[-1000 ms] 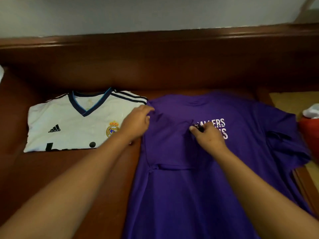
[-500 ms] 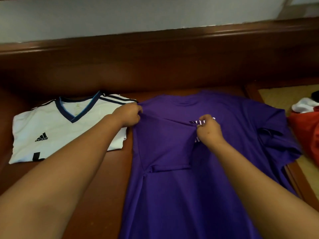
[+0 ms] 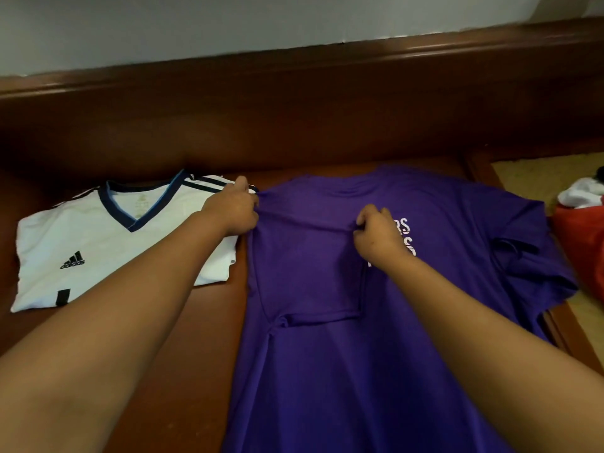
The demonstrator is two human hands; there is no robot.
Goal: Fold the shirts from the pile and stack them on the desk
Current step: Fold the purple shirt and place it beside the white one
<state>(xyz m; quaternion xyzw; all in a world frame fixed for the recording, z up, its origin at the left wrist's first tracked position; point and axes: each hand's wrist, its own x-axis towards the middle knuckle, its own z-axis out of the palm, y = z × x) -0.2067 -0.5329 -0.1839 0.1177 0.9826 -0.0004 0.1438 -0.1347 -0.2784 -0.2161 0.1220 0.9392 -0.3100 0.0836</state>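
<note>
A person folds a purple shirt [image 3: 376, 354] spread flat on a dark wooden desk [image 3: 202, 338], its collar away from the person and its long axis running from collar toward the body. The shirt's left sleeve is already turned in over the chest, and both hands work that flap. The left hand [image 3: 233, 210], at the shirt's left shoulder corner, has its grip narrowed to a pinch on the fabric edge. The right hand [image 3: 379, 238], at the middle of the shirt's chest beside the white lettering, has its fingers curled round the flap's inner corner. Just left of the purple shirt lies a white jersey [image 3: 108, 243], already folded, its near edge touching or slipping under the left hand. Beyond the shirt's right sleeve, off the desk, sits a red and white heap of clothes [image 3: 581, 230].

The coming move appears to turn on the unfolded right side: that sleeve lies well to the right of both grips, nearer the right hand, and would have to cross the shirt's long axis toward the centre.
</note>
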